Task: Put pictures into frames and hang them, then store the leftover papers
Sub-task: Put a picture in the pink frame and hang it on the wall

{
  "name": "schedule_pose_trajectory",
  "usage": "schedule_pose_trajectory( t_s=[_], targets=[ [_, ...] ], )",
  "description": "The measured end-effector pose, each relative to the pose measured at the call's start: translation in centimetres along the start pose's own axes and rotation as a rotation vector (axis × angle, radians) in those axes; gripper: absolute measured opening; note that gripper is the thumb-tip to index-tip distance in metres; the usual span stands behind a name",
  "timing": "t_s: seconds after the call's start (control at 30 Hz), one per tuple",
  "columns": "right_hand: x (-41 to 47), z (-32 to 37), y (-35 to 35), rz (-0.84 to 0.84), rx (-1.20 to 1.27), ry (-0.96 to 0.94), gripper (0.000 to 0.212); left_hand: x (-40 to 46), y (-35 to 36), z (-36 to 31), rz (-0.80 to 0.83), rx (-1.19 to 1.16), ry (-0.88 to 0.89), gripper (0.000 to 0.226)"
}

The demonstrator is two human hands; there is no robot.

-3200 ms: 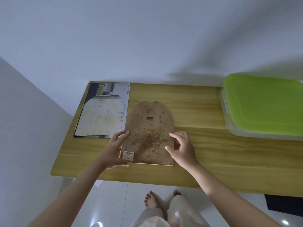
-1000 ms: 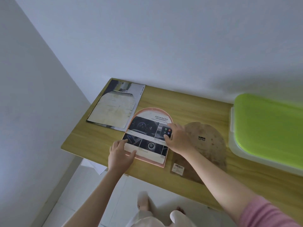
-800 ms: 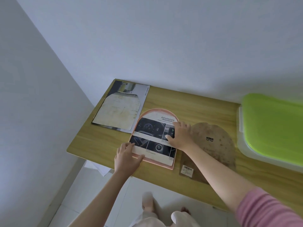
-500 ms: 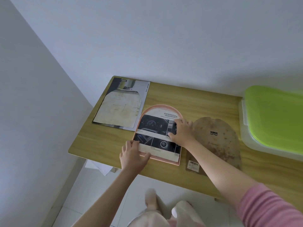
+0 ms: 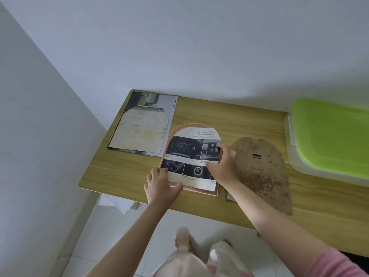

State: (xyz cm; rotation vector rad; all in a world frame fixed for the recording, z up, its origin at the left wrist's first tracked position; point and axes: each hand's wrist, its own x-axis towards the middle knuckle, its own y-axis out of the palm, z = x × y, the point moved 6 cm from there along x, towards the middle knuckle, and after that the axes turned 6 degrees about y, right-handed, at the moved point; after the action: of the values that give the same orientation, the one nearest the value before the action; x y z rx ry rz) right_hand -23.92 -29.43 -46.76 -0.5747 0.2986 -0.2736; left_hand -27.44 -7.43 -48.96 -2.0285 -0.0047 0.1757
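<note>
Pinching the cut picture (image 5: 191, 158) at its right edge, our right hand (image 5: 223, 166) curls fingers and thumb onto the paper, while our left hand (image 5: 159, 186) rests relaxed fingers on its lower left corner, pressing it down rather than gripping. This arch-shaped picture lies in the pink frame (image 5: 196, 190), face up near the table (image 5: 229, 116) front edge, the frame's rim showing along the top and bottom. We judge it could settle skewed or buckle if one hand slides it unevenly. Just right lies the brown backing board (image 5: 261, 172), farther off the green-lidded box (image 5: 329, 132), and far left the leftover papers (image 5: 143, 124)
</note>
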Motion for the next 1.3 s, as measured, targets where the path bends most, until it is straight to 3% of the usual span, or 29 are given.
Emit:
schedule_pose_trajectory(
  t_s=[0.2, 0.33, 0.47, 0.6, 0.73, 0.87, 1.1, 1.3],
  targets=[
    [-1.9, -0.6, 0.7, 0.025, 0.162, -0.046, 0.037, 0.0, -0.2, 0.0, 0.001, -0.019, -0.001, 0.058],
    [-1.8, -0.3, 0.3, 0.027, 0.185, -0.079, 0.041, 0.2, -0.3, 0.1, 0.046, -0.072, -0.01, 0.064],
    [-2.1, 0.2, -1.5, 0.051, 0.354, -0.016, 0.042, 0.9, -1.7, 0.1, 0.047, -0.277, 0.015, 0.065],
    [-2.4, -0.2, -4.4, 0.095, 0.434, 0.002, 0.041, 1.1, -2.8, -1.1, 0.039, -0.579, 0.099, 0.049],
    [-3.1, -1.7, -8.1, 0.092, 0.388, -0.015, 0.04, 0.5, -3.2, -4.0, -0.004, -0.65, 0.144, 0.026],
    [-4.5, -5.5, -12.7, 0.068, 0.326, 0.006, 0.041, -1.8, -1.3, -8.4, 0.06, -0.642, 0.171, 0.02],
    [-8.7, -18.4, -22.5, 0.068, 0.257, 0.162, 0.039, -10.5, 6.7, -17.3, 0.258, -0.588, 0.202, 0.022],
    [-11.1, -27.0, -29.7, 0.024, 0.101, 0.19, 0.039, -16.0, 12.9, -24.6, 0.316, -0.461, 0.294, 0.019]
  ],
)
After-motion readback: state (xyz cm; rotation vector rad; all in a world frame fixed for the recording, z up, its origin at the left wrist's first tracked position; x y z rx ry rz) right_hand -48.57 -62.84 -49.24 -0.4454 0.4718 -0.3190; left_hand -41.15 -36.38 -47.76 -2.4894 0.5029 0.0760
